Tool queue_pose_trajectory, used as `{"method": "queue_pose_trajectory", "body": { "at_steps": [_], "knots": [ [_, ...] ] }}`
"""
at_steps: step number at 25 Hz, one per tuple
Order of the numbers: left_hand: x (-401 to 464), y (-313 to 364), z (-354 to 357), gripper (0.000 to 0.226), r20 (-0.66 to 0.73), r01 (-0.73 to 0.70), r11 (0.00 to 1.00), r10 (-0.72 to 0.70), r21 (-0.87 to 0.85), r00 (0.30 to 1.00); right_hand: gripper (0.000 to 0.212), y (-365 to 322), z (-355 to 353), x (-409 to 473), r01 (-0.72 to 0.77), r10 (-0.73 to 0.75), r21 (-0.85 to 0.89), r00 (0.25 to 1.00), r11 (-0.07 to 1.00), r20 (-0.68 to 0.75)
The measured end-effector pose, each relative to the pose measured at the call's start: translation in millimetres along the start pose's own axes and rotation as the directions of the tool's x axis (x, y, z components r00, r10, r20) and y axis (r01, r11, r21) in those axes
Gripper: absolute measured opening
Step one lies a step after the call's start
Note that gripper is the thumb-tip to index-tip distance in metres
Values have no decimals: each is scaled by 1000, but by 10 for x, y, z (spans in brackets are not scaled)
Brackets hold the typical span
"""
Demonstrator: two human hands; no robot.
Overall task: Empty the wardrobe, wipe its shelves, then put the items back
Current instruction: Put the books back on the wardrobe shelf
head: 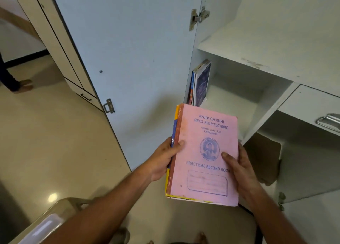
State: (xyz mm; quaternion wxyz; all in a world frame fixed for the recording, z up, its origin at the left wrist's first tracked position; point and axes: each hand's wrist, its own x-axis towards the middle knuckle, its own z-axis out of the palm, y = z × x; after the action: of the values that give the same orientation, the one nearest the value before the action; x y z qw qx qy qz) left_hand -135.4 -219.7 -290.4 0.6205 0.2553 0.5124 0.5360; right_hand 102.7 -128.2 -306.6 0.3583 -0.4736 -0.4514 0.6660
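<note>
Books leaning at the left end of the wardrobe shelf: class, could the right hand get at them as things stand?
Probably not yet. The path to the leaning books looks open, but the right hand and the left hand both grip the stack topped by the pink record book.

A stack of books [204, 157] topped by a pink record book sits before the open white wardrobe [239, 59], where several books [199, 83] lean upright on a shelf.

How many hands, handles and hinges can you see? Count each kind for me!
Hands: 2, the left hand and the right hand, both holding the pink record book.
Handles: 3.
Hinges: 1.
Total: 6.
</note>
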Motion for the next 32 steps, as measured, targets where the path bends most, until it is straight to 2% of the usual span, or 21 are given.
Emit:
{"method": "queue_pose_trajectory", "body": {
  "at_steps": [2, 4, 6, 9, 12, 15, 19, 23, 26, 30, 32],
  "knots": [
    [166, -66, 205, 33, -88, -31, 999, 34, 34, 995, 45, -7, -169, 165, -38, 39, -5, 999, 999, 19],
    [327, -50, 339, 38, -105, -47, 994, 57, 95, 993, 35, -19, -325, 334, -78, 79, -10, 995, 997, 57],
    [496, -7, 461, 42, -86, -35, 977, 54, 211, 995, 35, -40, -517, 558, -83, 85, -28, 990, 996, 115],
    [687, 14, 552, 39, -68, -5, 915, 36, 403, 997, 39, -80, -770, 963, -74, 85, -102, 990, 992, 116],
    [910, -78, 590, 40, -86, -27, 904, 71, 427, 994, 37, -206, -926, 1449, -88, 131, -260, 979, 962, 154],
    [1225, -138, 633, 42, -173, -47, 889, 140, 455, 975, 38, -482, -909, 2007, 9, 110, -471, 968, 882, 225],
    [1816, 62, 630, 47, -223, -88, 854, 231, 512, 947, 55, -876, -797, 2901, 192, 35, -639, 945, 745, 324],
    [2517, 354, 567, 48, -260, -82, 820, 272, 566, 927, 62, -1190, -624, 3626, 232, -20, -752, 960, 617, 280],
    [2988, 482, 556, 45, -293, -55, 824, 262, 564, 919, 50, -1361, -507, 4089, 190, -33, -837, 979, 513, 202],
    [3431, 447, 574, 40, -364, 24, 817, 230, 576, 903, 38, -1385, -414, 4488, 85, 52, -856, 990, 510, 130],
    [3599, 440, 590, 40, -410, 54, 824, 223, 564, 884, 37, -1418, -326, 4663, 45, 98, -829, 988, 558, 120]
  ]
}}
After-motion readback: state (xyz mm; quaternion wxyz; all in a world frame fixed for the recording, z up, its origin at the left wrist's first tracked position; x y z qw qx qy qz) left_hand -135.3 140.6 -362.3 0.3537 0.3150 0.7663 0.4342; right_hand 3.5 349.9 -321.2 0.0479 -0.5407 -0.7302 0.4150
